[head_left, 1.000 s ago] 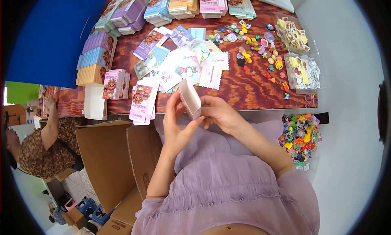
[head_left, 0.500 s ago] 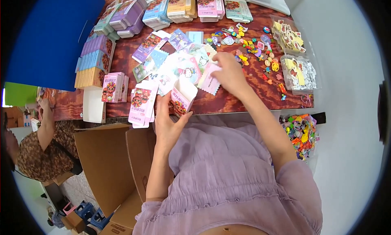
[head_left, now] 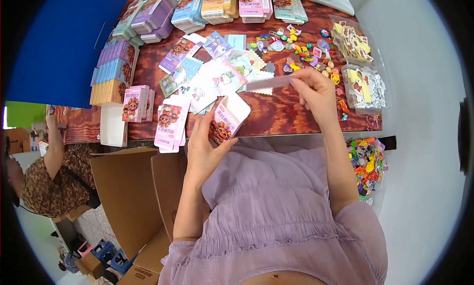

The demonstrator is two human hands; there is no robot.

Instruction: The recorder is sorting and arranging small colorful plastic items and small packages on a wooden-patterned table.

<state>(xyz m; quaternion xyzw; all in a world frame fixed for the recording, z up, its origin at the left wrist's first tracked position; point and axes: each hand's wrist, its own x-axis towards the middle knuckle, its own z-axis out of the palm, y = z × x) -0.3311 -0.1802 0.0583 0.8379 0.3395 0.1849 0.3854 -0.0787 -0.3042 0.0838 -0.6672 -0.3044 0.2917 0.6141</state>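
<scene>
My left hand (head_left: 202, 151) grips a small pink printed carton (head_left: 228, 119) at the table's front edge, its top standing open with a white inside. In my right hand (head_left: 317, 95) a pale card (head_left: 269, 83) is pinched at one end, seen almost edge-on above the table. Beneath and behind it lies a loose spread of printed picture cards (head_left: 217, 80), some with zigzag edges. Left of the carton sit flattened pink cartons (head_left: 171, 124) and a small stack of pink ones (head_left: 136, 106). Small colourful charms (head_left: 308, 55) are scattered beyond my right hand.
Stacked cartons in several colours (head_left: 217, 6) line the back. Clear trays of stickers (head_left: 364, 90) stand at the right. A bag of colourful trinkets (head_left: 366, 166) hangs below the edge. An open cardboard box (head_left: 123, 196) is at lower left, near another person (head_left: 59, 179).
My right hand has lifted the card off the pile and moved right and toward me, turning it nearly edge-on. The carton in my left hand has tilted slightly to the right.
</scene>
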